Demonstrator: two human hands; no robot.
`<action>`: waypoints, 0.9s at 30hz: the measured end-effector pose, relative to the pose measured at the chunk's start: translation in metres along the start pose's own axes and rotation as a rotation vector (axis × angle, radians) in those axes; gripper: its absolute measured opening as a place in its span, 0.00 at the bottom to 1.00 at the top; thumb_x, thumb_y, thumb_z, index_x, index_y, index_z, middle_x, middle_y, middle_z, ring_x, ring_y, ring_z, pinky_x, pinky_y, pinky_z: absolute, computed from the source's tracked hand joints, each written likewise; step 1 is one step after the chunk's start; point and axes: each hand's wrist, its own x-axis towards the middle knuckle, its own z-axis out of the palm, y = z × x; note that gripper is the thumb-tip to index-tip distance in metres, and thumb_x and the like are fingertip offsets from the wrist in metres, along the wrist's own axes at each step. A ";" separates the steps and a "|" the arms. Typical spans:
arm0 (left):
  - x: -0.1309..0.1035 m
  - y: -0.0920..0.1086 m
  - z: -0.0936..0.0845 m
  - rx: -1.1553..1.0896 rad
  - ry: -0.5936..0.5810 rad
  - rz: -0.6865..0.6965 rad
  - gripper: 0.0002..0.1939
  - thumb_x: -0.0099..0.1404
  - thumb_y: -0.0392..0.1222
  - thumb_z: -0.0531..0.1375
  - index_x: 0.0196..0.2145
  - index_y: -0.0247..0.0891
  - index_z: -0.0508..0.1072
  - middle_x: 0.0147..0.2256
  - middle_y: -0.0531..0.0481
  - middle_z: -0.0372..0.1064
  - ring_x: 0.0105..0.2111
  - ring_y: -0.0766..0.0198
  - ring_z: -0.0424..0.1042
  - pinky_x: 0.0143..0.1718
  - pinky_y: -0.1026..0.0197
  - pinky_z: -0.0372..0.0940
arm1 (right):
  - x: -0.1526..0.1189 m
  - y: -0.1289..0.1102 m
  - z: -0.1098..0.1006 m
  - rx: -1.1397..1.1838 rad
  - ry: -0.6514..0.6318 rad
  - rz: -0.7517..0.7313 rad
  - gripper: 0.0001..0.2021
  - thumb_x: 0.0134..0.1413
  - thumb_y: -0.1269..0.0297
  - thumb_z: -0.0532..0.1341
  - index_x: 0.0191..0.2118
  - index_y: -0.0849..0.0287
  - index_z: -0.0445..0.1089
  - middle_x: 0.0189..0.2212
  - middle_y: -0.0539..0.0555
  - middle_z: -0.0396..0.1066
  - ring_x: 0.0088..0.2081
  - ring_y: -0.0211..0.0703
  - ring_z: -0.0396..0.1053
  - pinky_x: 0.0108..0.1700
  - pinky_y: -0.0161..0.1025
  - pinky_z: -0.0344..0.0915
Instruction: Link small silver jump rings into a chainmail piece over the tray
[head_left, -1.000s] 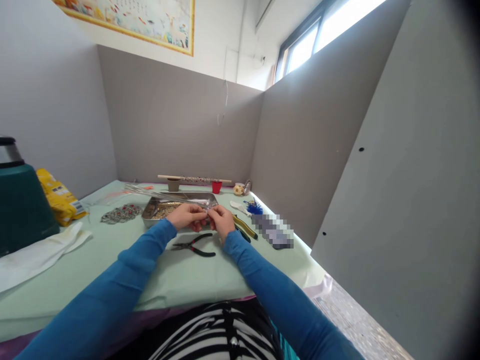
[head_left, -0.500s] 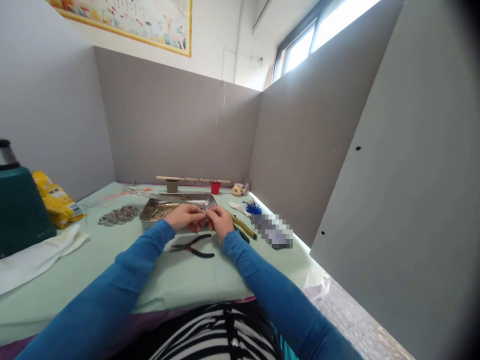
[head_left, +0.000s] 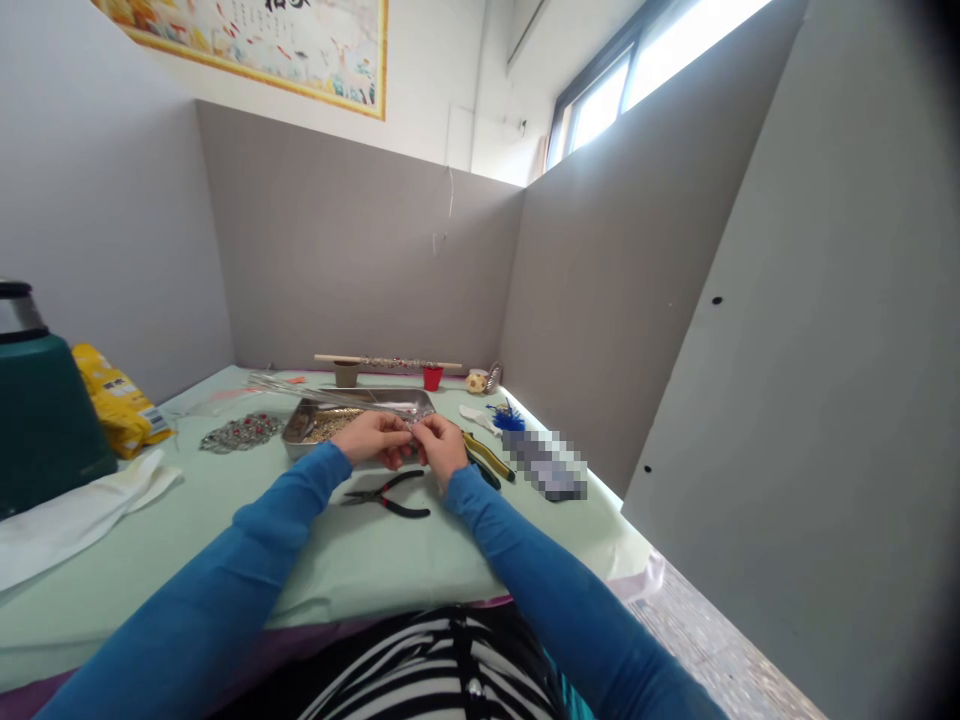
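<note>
My left hand (head_left: 373, 438) and my right hand (head_left: 441, 443) meet fingertip to fingertip over the near edge of a metal tray (head_left: 294, 432). Both are closed in a pinch. What sits between the fingertips is too small to make out. Small golden beads or bits (head_left: 330, 424) lie in the tray's left part. Thin silvery wires (head_left: 315, 392) stretch from the back left across the tray toward my hands. Just below my hands, black-handled pliers (head_left: 386, 494) lie on the table with their handles spread. Yellow-handled pliers (head_left: 487, 456) rest right beside my right hand.
A heap of silvery chain with red beads (head_left: 244, 433) lies left of the tray. Behind stand a brown cup (head_left: 346, 374) and a red cup (head_left: 432, 378) under a bead-wrapped stick (head_left: 390, 361). A green flask (head_left: 49, 410) is far left; a blue tassel (head_left: 508, 414) is right.
The view has shifted very slightly. Both hands keep their pinch in the same place, with hardly any finger movement; the tools lie as before.
</note>
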 end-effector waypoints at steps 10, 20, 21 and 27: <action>0.002 -0.003 -0.002 -0.007 0.007 -0.003 0.20 0.45 0.51 0.66 0.28 0.33 0.66 0.21 0.50 0.70 0.19 0.65 0.69 0.25 0.60 0.66 | 0.002 0.003 0.001 -0.017 -0.008 -0.002 0.08 0.44 0.61 0.58 0.22 0.59 0.62 0.13 0.43 0.59 0.12 0.30 0.55 0.14 0.30 0.51; 0.002 -0.004 -0.002 -0.020 0.016 0.006 0.20 0.45 0.50 0.66 0.27 0.33 0.66 0.21 0.51 0.69 0.19 0.65 0.69 0.25 0.60 0.66 | 0.001 0.001 0.001 -0.020 -0.009 0.009 0.08 0.44 0.61 0.57 0.22 0.58 0.62 0.13 0.43 0.60 0.12 0.31 0.54 0.13 0.30 0.51; 0.002 -0.003 -0.002 -0.020 0.013 0.003 0.20 0.45 0.50 0.66 0.27 0.33 0.66 0.21 0.51 0.69 0.19 0.65 0.69 0.25 0.60 0.66 | 0.001 0.001 0.001 -0.019 -0.009 0.009 0.07 0.44 0.61 0.58 0.22 0.59 0.62 0.13 0.43 0.60 0.12 0.31 0.54 0.13 0.30 0.51; 0.002 -0.002 -0.002 -0.004 0.017 -0.003 0.20 0.45 0.51 0.66 0.28 0.33 0.66 0.22 0.51 0.69 0.19 0.65 0.69 0.25 0.60 0.66 | 0.000 0.002 0.000 -0.020 -0.005 -0.002 0.08 0.44 0.62 0.58 0.22 0.59 0.61 0.13 0.43 0.59 0.12 0.31 0.55 0.13 0.30 0.51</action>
